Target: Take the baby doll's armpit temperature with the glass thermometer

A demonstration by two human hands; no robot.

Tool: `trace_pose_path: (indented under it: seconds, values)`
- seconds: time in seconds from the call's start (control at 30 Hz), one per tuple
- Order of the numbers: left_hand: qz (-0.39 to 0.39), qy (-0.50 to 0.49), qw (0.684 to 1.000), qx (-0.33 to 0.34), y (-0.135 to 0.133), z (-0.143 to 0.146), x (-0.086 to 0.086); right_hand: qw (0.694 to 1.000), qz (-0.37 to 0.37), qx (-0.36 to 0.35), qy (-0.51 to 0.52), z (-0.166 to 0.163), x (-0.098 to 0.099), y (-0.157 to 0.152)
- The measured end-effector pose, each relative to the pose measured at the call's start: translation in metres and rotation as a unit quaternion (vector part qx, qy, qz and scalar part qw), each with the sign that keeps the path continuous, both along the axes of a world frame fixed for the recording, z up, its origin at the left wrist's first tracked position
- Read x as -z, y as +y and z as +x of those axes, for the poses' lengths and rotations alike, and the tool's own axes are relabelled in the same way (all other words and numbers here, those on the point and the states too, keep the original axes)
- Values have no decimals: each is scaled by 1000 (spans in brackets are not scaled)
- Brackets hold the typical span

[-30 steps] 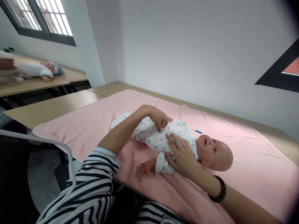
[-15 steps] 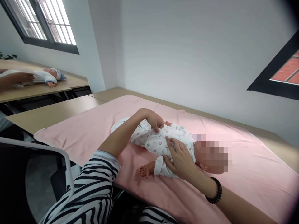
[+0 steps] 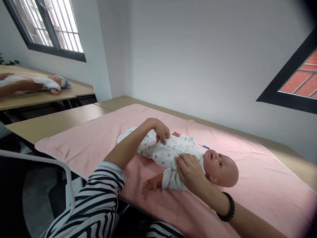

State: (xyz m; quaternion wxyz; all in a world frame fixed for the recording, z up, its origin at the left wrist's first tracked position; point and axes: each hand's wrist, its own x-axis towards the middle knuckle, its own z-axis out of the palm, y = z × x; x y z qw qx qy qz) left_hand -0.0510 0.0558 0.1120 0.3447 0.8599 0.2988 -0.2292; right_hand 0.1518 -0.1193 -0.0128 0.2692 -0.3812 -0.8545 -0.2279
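A baby doll (image 3: 220, 168) in a white printed romper (image 3: 168, 150) lies on its back on a pink blanket (image 3: 99, 138), head to the right. My left hand (image 3: 162, 130) is bent over the doll's belly and pinches the romper fabric. My right hand (image 3: 190, 168), with a black bead bracelet at the wrist, rests on the doll's chest with fingers curled on the cloth near the collar. A thin stick with a blue tip (image 3: 204, 146) lies on the blanket just behind the doll.
The blanket covers a wooden table (image 3: 54, 120) against a white wall. At far left, another person's hand (image 3: 29, 86) rests on a second doll (image 3: 55, 82) on another table. A chair frame (image 3: 49, 165) stands at lower left.
My left hand slid a little toward the doll's legs along the romper. My right hand's fingers went from lying flat on the chest to curled on the fabric. The view shifted slightly.
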Motion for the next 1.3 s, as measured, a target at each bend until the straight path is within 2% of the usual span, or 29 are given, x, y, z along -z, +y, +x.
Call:
trace_pose_path:
  seconds: [0.17, 0.4, 0.7, 0.9, 1.0, 1.13, 1.3]
  values:
    - [-13, 6, 1000, 9, -2, -4, -3, 999, 3, -29, -17, 3, 3, 0]
    - [0, 37, 999, 11, 3, -4, 0, 989, -31, -142, -26, 5, 6, 1]
    - [36, 72, 997, -19, -4, 2, -1, 991, 12, -134, -27, 3, 6, -1]
    - [157, 25, 986, -38, -10, 1, -4, 991, 16, -130, -24, 4, 14, 0]
    - [213, -9, 974, -81, -11, 7, 0, 991, 14, -128, -22, 4, 14, 0]
    - [265, 20, 955, -131, -9, 22, 10, 991, 12, -131, -23, 3, 12, -1]
    - [249, 6, 965, -87, -2, 30, 21, 992, 26, -124, -28, 3, 14, -2]
